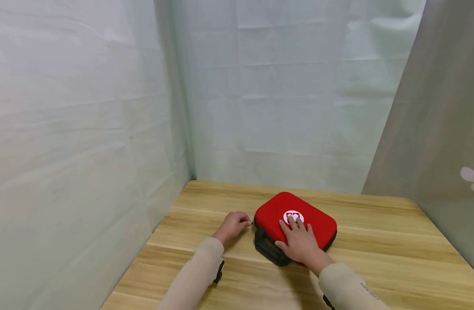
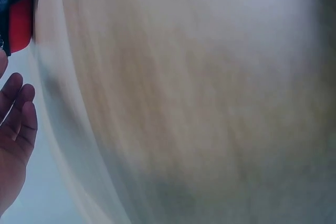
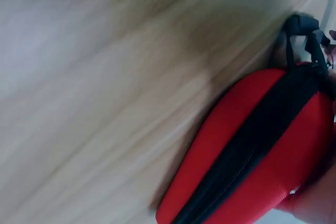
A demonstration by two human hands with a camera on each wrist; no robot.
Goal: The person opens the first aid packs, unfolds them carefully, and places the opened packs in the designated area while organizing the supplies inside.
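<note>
A red zippered first-aid case point(image 1: 310, 215) with a white round emblem lies on the wooden table, its black carry handle point(image 1: 271, 252) towards me. My right hand point(image 1: 299, 244) rests on its lid with fingers spread, partly covering the emblem. At the case's left corner, my left hand point(image 1: 235, 224) pinches the small zipper pull point(image 1: 253, 223) between thumb and forefinger. The left wrist view catches the other fingers of that hand point(image 2: 14, 124) loosely bent beside the case. Along the case's side, the black zipper band point(image 3: 247, 140) shows in the right wrist view.
The wood-grain table point(image 1: 376, 258) extends around the case on all sides. Pale curtains point(image 1: 275, 107) hang behind and to the left, with a greyer curtain point(image 1: 434, 129) on the right. Dark wrist straps point(image 1: 219, 272) show at the sleeves.
</note>
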